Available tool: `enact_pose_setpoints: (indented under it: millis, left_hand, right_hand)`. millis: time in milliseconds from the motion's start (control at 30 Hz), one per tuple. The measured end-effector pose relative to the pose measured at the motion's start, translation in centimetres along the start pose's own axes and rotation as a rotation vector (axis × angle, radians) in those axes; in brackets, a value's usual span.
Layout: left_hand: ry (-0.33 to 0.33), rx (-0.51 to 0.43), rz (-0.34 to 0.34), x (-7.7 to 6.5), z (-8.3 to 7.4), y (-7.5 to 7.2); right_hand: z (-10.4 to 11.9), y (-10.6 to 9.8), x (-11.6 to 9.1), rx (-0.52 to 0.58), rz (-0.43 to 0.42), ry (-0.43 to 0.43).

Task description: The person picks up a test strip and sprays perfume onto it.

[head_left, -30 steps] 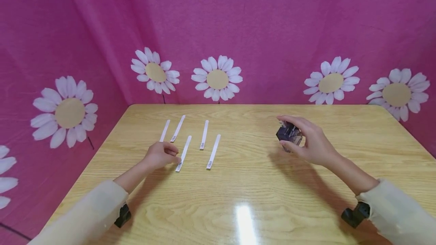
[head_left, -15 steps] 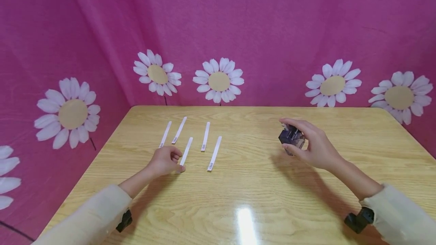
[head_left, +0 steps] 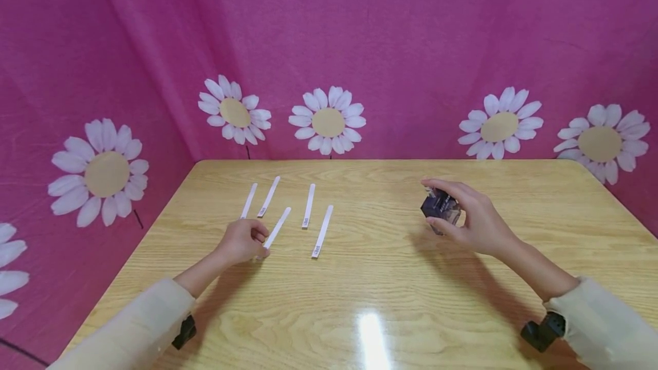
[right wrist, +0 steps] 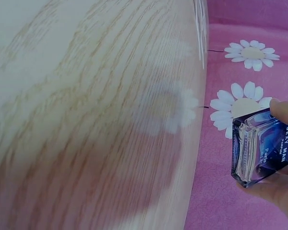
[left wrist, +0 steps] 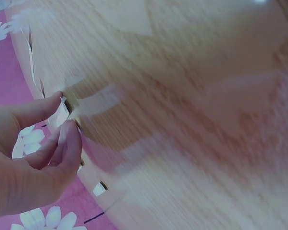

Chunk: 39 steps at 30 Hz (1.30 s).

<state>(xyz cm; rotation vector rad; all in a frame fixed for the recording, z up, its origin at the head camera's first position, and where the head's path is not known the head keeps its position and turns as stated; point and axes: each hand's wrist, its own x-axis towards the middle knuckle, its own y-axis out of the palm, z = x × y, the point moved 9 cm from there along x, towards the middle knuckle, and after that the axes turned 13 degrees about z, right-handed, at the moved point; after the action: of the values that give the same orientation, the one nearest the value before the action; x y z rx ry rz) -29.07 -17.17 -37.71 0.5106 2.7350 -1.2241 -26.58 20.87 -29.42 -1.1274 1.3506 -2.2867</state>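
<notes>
My left hand (head_left: pixel 240 241) pinches the near end of a white paper perfume test strip (head_left: pixel 278 227) between thumb and fingers. Its far end points away over the table. In the left wrist view, the strip's end (left wrist: pixel 62 113) shows between thumb and fingertips. On the right, my right hand (head_left: pixel 478 218) holds a small dark glass perfume bottle (head_left: pixel 440 205) above the table, thumb on one side and fingers on the other. Printed lettering shows on the bottle (right wrist: pixel 261 148) in the right wrist view, where the hand enters from the right edge.
Several more white strips lie apart on the wood-grain table (head_left: pixel 380 278): one strip (head_left: pixel 249 198) just beyond the left hand, another (head_left: pixel 269 196) beside it, and further strips (head_left: pixel 308 205) to the right. A pink curtain (head_left: pixel 411 44) with daisies stands behind the far edge.
The left fingers have moved down to the strip's near end, covering its printed label. That end has swung left, so the strip lies more slanted. The right hand still holds the bottle in place.
</notes>
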Motion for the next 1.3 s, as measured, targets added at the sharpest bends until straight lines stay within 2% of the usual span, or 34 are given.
enact_pose_setpoints:
  millis: [300,600,867,1067,1300]
  left_hand:
    - [-0.005,0.022,-0.01,0.2,0.4,-1.1]
    - [-0.037,-0.014,0.0,0.4,0.6,-1.0]
    - [-0.023,-0.035,0.011,0.2,0.5,-0.9]
    - [-0.024,-0.058,0.025,0.4,1.0,-0.7]
    - [-0.005,-0.063,0.016,0.5,1.2,-0.4]
  right_hand:
    - [-0.3,0.3,0.2,-0.005,0.016,0.01]
    - [-0.5,0.6,0.2,-0.001,0.035,0.022]
    - [-0.6,0.7,0.0,-0.002,0.039,0.03]
    - [-0.5,0.7,-0.2,-0.005,0.039,0.031]
    - [-0.4,0.6,-0.3,-0.002,0.037,0.037]
